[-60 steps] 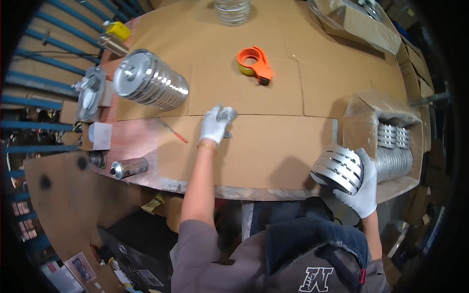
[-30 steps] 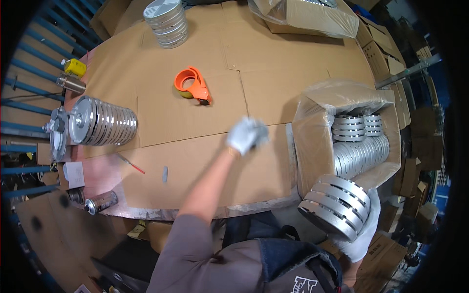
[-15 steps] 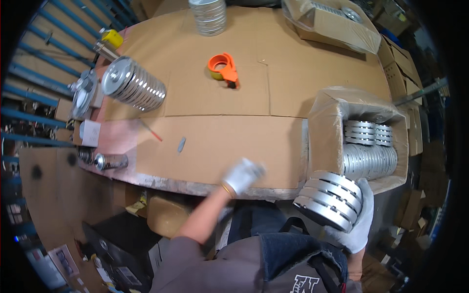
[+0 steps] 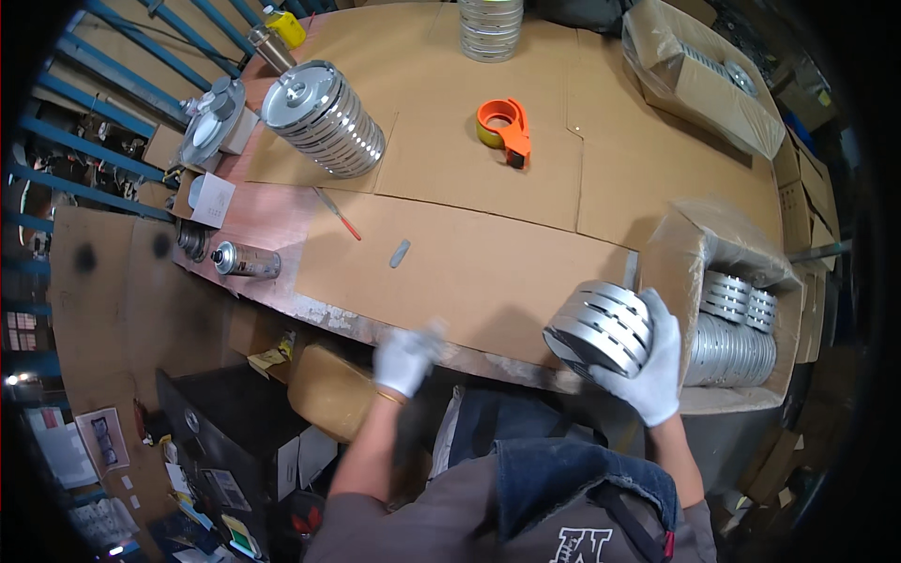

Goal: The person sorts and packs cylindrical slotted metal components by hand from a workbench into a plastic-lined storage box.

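Note:
My right hand (image 4: 654, 361), in a white glove, grips a short stack of slotted silver metal discs (image 4: 601, 324). The stack is tilted above the front edge of the table, just left of an open carton (image 4: 671, 249). Inside that carton, which has a clear plastic liner, more silver discs (image 4: 727, 352) stand on edge in a row and lie in small piles. My left hand (image 4: 404, 361), also gloved, hovers at the table's front edge; motion smears its fingers. Nearest to it on the cardboard lies a small grey tool (image 4: 400, 253).
An orange tape dispenser (image 4: 505, 131) lies mid-table. Tall disc stacks stand at the left (image 4: 324, 120) and far edge (image 4: 491, 30). A second carton (image 4: 704, 84) sits far right. Left are a spray can (image 4: 246, 260), a red-handled tool (image 4: 338, 214) and a yellow bottle (image 4: 284, 28).
My right hand has brought the disc stack left and up, away from the carton to the table edge. My left hand has moved left. The whole view has shifted.

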### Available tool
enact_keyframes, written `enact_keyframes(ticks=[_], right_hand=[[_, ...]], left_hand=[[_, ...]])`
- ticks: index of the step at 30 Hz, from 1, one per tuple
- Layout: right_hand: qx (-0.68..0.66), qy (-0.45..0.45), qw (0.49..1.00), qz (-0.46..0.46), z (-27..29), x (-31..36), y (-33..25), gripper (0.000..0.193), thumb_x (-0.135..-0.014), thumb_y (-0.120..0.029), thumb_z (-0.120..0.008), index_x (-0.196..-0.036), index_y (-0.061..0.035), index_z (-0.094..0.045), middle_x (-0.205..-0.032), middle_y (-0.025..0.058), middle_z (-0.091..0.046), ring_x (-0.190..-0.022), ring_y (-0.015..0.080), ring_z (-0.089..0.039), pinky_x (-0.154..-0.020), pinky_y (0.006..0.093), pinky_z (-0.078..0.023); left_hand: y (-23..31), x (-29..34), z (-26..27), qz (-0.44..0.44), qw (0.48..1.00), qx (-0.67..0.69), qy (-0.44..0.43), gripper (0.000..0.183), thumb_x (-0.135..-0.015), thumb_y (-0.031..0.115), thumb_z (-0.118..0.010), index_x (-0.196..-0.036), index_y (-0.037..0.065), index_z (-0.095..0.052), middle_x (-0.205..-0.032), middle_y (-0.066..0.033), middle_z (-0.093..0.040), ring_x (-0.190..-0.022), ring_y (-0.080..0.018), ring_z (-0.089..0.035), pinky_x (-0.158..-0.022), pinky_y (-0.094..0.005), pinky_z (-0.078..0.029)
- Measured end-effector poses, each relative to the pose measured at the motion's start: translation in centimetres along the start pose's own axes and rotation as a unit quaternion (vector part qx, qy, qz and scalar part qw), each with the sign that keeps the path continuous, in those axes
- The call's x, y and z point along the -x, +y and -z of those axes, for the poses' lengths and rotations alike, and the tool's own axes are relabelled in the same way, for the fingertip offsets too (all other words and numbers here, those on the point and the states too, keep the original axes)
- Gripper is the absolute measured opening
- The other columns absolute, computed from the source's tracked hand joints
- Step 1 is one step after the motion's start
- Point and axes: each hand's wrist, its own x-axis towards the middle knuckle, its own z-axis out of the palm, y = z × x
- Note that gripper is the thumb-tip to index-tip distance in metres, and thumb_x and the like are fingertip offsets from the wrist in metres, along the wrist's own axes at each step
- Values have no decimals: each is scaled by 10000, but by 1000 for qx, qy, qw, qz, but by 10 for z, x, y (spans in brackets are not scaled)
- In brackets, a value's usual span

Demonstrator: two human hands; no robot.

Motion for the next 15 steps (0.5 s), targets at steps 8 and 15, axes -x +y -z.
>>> enact_keyframes(ticks=[8, 15], right_hand=[[17, 28, 995, 97, -85, -58, 18, 889, -467, -211, -808, -1227, 19, -409, -947, 140, -556, -844, 313, -515, -792, 397, -412], [20, 4, 996, 92, -113, -78, 36, 781, -490, -232, -794, -1166, -19, -465, -854, 135, -573, -757, 321, -527, -729, 408, -421]], left_hand=[[-20, -103, 86, -107, 837, -448, 294, 488, -794, 278, -664, -1211, 52, -547, -1157, -151, -575, -1003, -307, -553, -859, -395, -459], [-10, -141, -3, -90, 868, -438, 216, 424, -758, 285, -688, -1092, 43, -593, -922, -146, -617, -839, -290, -594, -727, -393, -491]])
